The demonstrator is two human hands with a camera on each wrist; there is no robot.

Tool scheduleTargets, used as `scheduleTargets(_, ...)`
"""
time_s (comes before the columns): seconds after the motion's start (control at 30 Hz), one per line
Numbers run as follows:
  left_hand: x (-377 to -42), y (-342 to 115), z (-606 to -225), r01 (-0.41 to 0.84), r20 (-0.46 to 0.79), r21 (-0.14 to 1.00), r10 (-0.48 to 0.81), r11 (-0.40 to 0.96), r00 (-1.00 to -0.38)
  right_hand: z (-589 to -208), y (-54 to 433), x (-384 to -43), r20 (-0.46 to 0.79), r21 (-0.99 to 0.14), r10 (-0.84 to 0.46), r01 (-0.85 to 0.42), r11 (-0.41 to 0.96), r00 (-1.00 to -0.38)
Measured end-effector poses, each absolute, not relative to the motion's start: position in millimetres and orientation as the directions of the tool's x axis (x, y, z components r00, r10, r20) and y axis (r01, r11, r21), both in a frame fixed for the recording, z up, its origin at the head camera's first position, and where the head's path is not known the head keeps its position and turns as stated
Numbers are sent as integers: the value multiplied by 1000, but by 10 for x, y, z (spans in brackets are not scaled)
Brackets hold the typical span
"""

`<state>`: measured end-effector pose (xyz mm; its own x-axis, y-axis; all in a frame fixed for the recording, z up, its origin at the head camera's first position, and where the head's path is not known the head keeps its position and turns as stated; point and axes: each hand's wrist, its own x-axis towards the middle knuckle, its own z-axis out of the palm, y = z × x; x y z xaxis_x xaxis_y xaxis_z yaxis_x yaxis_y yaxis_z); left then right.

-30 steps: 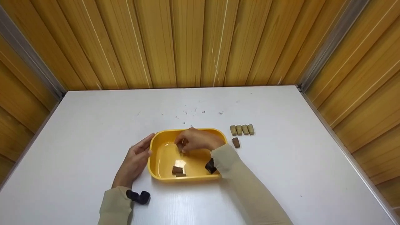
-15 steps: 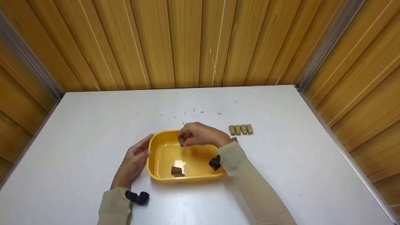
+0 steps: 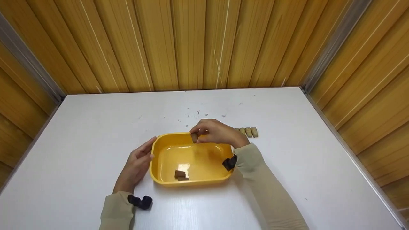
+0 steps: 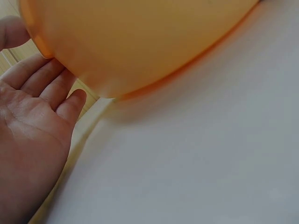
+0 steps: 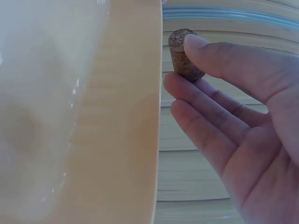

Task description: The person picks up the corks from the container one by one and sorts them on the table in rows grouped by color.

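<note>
My right hand pinches a brown cork stopper between thumb and fingers, at the far rim of a yellow plastic tub. In the right wrist view the cork is beyond the tub's edge, tapered and speckled. My left hand rests against the tub's left side, its fingers extended along the outer wall and the thumb at the rim. The left wrist view shows those fingers touching the orange-looking wall. Inside the tub, two brown corks lie by the near wall.
A row of several lighter corks lies on the white table right of the tub, partly hidden by my right hand. Dark specks mark the table behind the tub. Wood-patterned panels enclose the back and sides.
My right hand has lifted the brown cork from inside the tub and moved it back and right to the far rim. A brown cork on the table is now covered. The left hand stays put.
</note>
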<state>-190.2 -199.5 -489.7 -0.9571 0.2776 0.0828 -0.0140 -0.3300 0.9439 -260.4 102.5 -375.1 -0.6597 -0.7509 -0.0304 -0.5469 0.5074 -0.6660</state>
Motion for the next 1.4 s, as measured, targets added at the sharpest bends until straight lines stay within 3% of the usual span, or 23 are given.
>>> scheduleTargets(0.3,-1889,-1990,-4890,-25,69,937,254,-348,-965,-3731,1271,-2600,55,-681,-738,-566,465,-672)
scheduleTargets(0.87,-1879,-2020,-4896,-23,79,935,273,-353,-959,-3898,1770,-2521,172,-718,-589,-510,473,-789)
scheduleTargets(1.4,-1857,-2043,-4880,-29,74,933,270,-358,-960,-4124,2156,-2405,178,-719,-484,-449,531,-857)
